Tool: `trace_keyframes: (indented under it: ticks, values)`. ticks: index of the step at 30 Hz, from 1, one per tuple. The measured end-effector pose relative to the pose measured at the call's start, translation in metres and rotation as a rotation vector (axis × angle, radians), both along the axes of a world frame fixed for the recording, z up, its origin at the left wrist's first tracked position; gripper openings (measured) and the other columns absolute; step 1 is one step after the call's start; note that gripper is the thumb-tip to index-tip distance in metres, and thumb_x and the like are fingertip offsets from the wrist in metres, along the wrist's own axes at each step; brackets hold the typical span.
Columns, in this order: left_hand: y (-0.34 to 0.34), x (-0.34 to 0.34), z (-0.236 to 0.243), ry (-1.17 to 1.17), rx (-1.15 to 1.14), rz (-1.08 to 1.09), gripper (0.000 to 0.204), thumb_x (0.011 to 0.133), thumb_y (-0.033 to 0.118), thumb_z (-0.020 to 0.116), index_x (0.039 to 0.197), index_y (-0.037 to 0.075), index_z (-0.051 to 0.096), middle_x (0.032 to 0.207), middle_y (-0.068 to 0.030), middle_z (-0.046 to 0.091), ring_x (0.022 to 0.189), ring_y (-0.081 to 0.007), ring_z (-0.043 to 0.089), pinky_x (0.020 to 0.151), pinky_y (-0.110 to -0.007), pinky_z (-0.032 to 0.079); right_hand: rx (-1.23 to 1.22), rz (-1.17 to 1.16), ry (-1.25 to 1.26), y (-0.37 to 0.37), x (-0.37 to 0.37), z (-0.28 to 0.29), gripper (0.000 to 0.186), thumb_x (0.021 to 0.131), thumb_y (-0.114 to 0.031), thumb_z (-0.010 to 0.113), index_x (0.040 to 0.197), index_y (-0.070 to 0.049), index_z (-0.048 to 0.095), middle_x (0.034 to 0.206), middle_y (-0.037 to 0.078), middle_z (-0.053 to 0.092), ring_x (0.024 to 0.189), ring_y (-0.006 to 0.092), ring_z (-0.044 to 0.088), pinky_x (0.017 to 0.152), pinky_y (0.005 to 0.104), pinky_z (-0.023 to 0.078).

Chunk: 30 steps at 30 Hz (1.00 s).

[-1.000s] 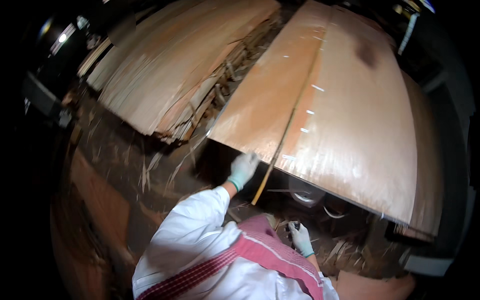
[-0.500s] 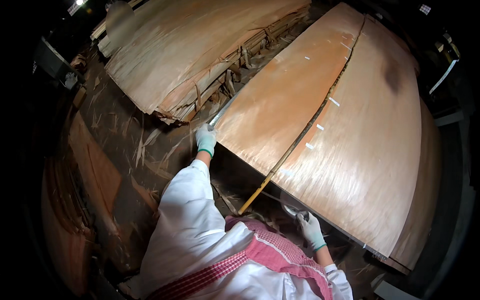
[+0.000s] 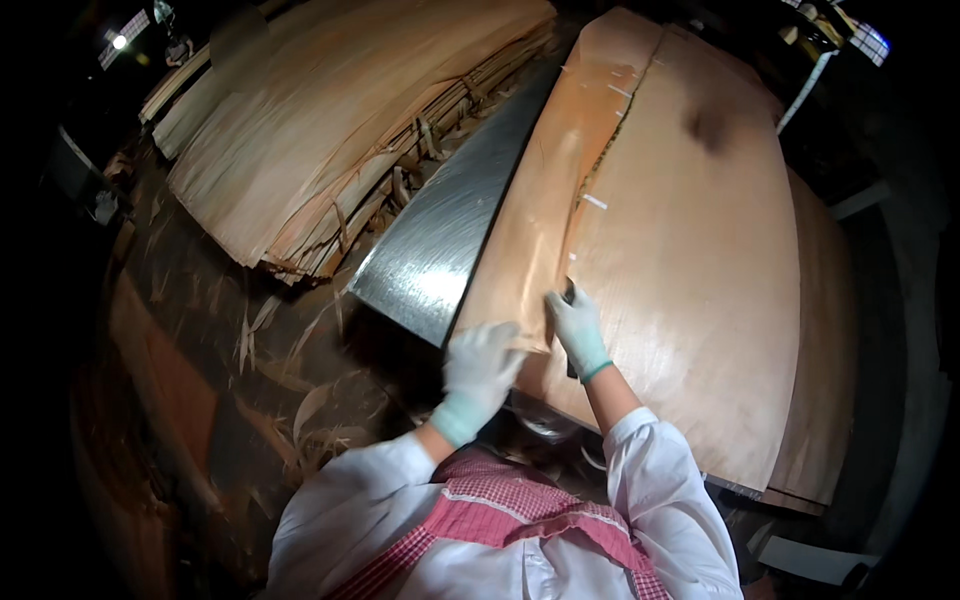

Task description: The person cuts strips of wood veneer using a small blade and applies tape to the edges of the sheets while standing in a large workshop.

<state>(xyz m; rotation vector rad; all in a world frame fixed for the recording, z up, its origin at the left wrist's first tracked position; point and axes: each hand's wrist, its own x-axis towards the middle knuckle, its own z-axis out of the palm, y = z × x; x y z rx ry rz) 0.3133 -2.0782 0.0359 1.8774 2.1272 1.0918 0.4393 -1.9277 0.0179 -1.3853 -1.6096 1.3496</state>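
My left hand point(image 3: 475, 375), in a white glove, grips the near end of a narrow orange-tan veneer strip point(image 3: 525, 245), which is creased and lifted. My right hand point(image 3: 578, 325), gloved too, is closed on a dark, narrow object point(image 3: 571, 368), mostly hidden, beside that strip at the seam. The wide pale veneer sheet point(image 3: 690, 300) lies to the right, with several white tape pieces point(image 3: 594, 201) along the seam and a dark stain near its far end. Left of the strip, a shiny metal surface point(image 3: 415, 275) is exposed.
A thick stack of ragged-edged veneer point(image 3: 330, 120) fills the upper left. Veneer scraps point(image 3: 310, 410) and reddish sheets point(image 3: 160, 370) lie on the floor at lower left. A small, indistinct figure of a person point(image 3: 178, 50) is at the far upper left.
The left veneer strip has shifted right, exposing the metal. My left hand moved from the corner toward the seam; my right hand rose onto the sheet. The long yellow stick's near end is no longer visible.
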Motion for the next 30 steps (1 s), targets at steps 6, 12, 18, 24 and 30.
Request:
trace_keyframes:
  ticks: [6, 12, 18, 24, 30]
  values:
    - [-0.086, 0.001, -0.067, -0.998, -0.871, 0.069, 0.031, 0.09, 0.028, 0.065, 0.101, 0.001, 0.053, 0.075, -0.0081, 0.06, 0.06, -0.0181, 0.058, 0.055, -0.033, 0.051, -0.055, -0.298, -0.045, 0.016, 0.149, -0.083, 0.015, 0.086, -0.014, 0.064, 0.091, 0.0, 0.061, 0.07, 0.003, 0.058, 0.062, 0.0129, 0.052, 0.057, 0.0307, 0.043]
    - [-0.057, 0.071, -0.089, -1.4, -0.747, -0.112, 0.023, 0.098, 0.031, 0.056, 0.086, 0.011, 0.051, 0.06, 0.0056, 0.039, 0.045, -0.0054, 0.036, 0.041, -0.023, 0.034, -0.024, -0.422, -0.141, -0.001, 0.225, -0.122, 0.015, 0.086, -0.014, 0.063, 0.081, 0.0, 0.059, 0.066, 0.004, 0.056, 0.058, 0.0147, 0.051, 0.055, 0.0325, 0.042]
    - [-0.051, 0.072, -0.091, -1.479, -0.9, -0.155, 0.02, 0.097, 0.029, 0.056, 0.095, 0.009, 0.056, 0.066, 0.006, 0.042, 0.051, -0.0048, 0.038, 0.049, -0.024, 0.039, -0.201, -0.412, -0.2, -0.024, 0.247, -0.147, 0.028, 0.082, -0.021, 0.064, 0.095, 0.003, 0.066, 0.075, 0.012, 0.066, 0.068, 0.0206, 0.062, 0.065, 0.0352, 0.049]
    - [-0.044, 0.059, -0.076, -1.304, -0.677, -0.109, 0.023, 0.097, 0.026, 0.055, 0.088, 0.004, 0.055, 0.061, 0.0031, 0.044, 0.045, -0.0067, 0.039, 0.041, -0.024, 0.035, -0.305, 0.06, -0.445, -0.03, 0.239, -0.107, 0.043, 0.078, -0.038, 0.065, 0.103, -0.004, 0.069, 0.085, 0.017, 0.071, 0.077, 0.0266, 0.068, 0.073, 0.0379, 0.052]
    - [-0.035, 0.128, -0.017, -1.174, -0.727, -0.176, 0.032, 0.098, 0.032, 0.054, 0.094, 0.001, 0.053, 0.065, -0.0003, 0.049, 0.049, -0.0075, 0.048, 0.042, -0.024, 0.044, -0.117, -0.016, -0.498, -0.031, 0.205, 0.008, 0.05, 0.081, -0.046, 0.07, 0.102, -0.001, 0.068, 0.076, 0.011, 0.069, 0.068, 0.0208, 0.064, 0.065, 0.0317, 0.05]
